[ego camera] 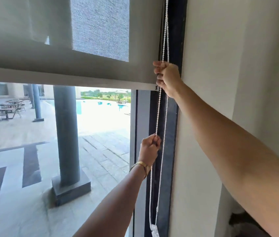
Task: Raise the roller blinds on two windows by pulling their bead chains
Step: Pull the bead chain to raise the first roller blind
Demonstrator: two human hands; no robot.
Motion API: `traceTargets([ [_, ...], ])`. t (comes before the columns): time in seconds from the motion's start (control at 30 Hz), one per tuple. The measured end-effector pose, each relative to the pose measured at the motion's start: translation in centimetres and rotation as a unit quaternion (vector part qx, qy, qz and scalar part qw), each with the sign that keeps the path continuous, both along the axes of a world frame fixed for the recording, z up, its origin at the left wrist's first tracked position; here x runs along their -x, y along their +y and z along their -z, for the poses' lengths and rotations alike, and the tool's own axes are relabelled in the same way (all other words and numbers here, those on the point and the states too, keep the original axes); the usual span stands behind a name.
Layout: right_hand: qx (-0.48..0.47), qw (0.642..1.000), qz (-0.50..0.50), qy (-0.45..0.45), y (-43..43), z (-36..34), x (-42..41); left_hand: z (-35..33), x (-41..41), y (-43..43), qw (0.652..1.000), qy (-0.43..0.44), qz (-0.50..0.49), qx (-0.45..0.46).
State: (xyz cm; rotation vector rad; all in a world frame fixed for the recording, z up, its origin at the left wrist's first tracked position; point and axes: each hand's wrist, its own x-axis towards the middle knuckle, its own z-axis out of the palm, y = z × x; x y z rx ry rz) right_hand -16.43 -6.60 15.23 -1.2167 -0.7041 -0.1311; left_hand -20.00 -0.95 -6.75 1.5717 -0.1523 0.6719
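Observation:
A grey roller blind [67, 48] covers the upper part of the window, its bottom bar [84, 82] a little above mid-height. A white bead chain [159, 108] hangs in a loop along the dark window frame at the right. My right hand [167, 77] is shut on the chain high up, level with the bottom bar. My left hand [150, 147], with a gold bangle at the wrist, is shut on the same strand lower down. The loop's lower end reaches a white connector [154, 230] near the bottom edge.
A white wall [212, 100] stands right beside the dark frame [173, 125]. Through the glass I see a paved terrace, a grey pillar [67, 134], tables with chairs [10, 108] and a pool [101, 106].

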Motion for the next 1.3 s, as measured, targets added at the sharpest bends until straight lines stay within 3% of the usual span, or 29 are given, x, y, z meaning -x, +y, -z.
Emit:
traceTargets([
  [0.37,-0.042,0.999,0.022,-0.014,0.9,1.6,-0.5,0.9,0.0,0.1,0.999,0.000,-0.017,-0.042],
  [0.8,-0.031,0.999,0.014,-0.002,-0.1,4.4,-0.5,3.4,0.9,-0.5,0.999,0.037,0.013,-0.012],
  [1.13,0.019,0.999,-0.015,0.022,-0.4,7.6,1.3,2.7,2.6,0.5,0.999,0.031,0.033,-0.005],
  [1.3,0.102,0.995,-0.001,-0.020,-0.9,11.3,2.6,1.8,4.1,1.5,0.996,0.071,0.042,-0.039],
])
